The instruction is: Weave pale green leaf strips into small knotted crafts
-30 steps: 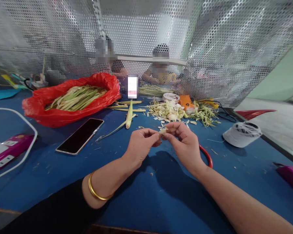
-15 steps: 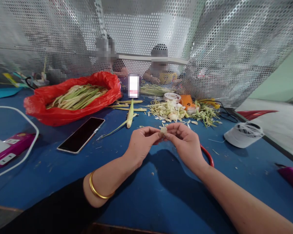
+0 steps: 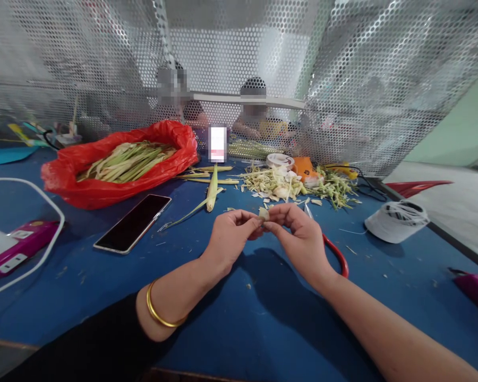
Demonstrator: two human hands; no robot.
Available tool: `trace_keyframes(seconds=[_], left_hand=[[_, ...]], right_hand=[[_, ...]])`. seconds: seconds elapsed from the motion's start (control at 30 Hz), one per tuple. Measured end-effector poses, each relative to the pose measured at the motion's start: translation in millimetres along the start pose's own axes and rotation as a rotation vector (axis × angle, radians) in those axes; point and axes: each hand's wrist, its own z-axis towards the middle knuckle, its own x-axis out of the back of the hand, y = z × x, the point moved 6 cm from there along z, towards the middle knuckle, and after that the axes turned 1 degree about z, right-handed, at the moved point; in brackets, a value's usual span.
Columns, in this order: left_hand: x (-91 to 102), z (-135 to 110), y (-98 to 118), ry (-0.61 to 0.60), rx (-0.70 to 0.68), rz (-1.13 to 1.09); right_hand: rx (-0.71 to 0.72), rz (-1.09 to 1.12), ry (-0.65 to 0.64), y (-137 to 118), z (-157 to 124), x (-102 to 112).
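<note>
My left hand [image 3: 231, 239] and my right hand [image 3: 300, 239] meet above the blue table [image 3: 239, 318], fingertips pinched together on a small pale stalk piece [image 3: 263, 213]. A gold bangle [image 3: 157, 313] sits on my left wrist. Red-handled scissors [image 3: 334, 252] lie under my right hand, partly hidden; a blade tip shows past the fingers. A pile of pale cut trimmings [image 3: 287, 183] lies just beyond the hands. A whole green stalk [image 3: 211, 191] lies on the table to the far left of them.
A red plastic bag [image 3: 115, 164] of green stalks sits at far left, a black phone [image 3: 133, 222] in front of it. A white roll of string [image 3: 396, 220] stands at right. Pink devices lie at both edges. Perforated metal screens stand behind; two people sit beyond them.
The hands stayed in place, turning the small piece slightly between the fingertips. The view shifted a little.
</note>
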Motion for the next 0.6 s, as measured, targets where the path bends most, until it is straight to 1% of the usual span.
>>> trace_keyframes(seconds=[0.17,0.3,0.47,0.53,0.6], left_hand=[[-0.7,-1.2,-0.6,-0.021,0.013,0.009],[-2.5,-1.5,1.4,-0.055,-0.031,0.035],[-2.5,-0.9,5.1,-0.049,-0.099,0.041],[-2.3,-0.9,6.5,-0.043,-0.109,0.049],[-1.4,-0.6,5.4,-0.033,-0.068,0.030]], right_hand=[[-0.028,0.026,0.002,1.5,0.5,-0.6],[-0.119,0.085,0.015,5.4,2.7,-0.6],[-0.214,0.169,0.001,8.7,5.7,-0.8],[-0.223,0.174,-0.014,9.6,6.3,-1.2],[-0.181,0.157,-0.025,8.5,6.7,-1.1]])
